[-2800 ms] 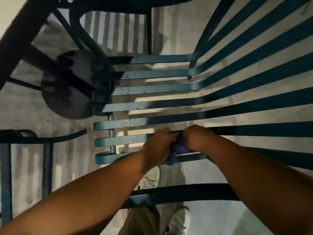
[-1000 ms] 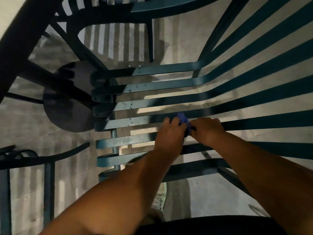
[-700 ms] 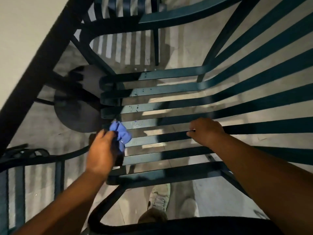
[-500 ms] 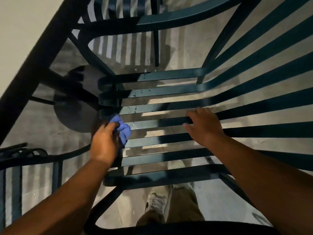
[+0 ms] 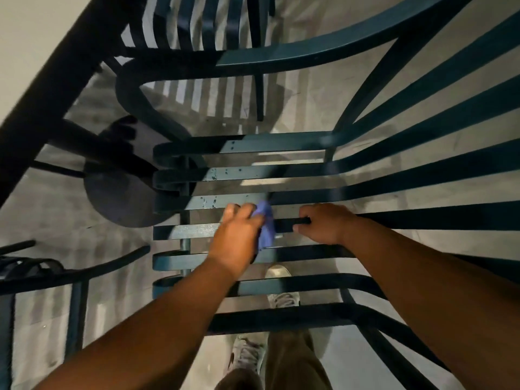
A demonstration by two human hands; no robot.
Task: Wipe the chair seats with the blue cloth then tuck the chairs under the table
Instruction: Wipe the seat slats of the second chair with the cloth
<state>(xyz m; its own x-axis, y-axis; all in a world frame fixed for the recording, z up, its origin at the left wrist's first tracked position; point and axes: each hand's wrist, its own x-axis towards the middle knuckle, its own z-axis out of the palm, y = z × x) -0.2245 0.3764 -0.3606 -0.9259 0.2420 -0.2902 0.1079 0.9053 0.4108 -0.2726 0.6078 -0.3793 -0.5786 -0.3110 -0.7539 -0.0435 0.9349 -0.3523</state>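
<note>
1. You look down on a pale concrete floor point(image 5: 309, 88), lit brightly enough that slats throw striped shadows across it.
2. A dark table edge point(image 5: 56, 80) runs diagonally across the upper left corner, with a pale surface beyond it.
3. Below that edge a round dark pedestal base point(image 5: 118, 198) sits on the floor, with dark struts reaching to it.
4. At the top edge a second slatted chair point(image 5: 197, 23) stands, its thin leg coming down to the floor.
5. At the left edge you see another chair's armrest point(image 5: 56, 271) and upright posts.
</note>
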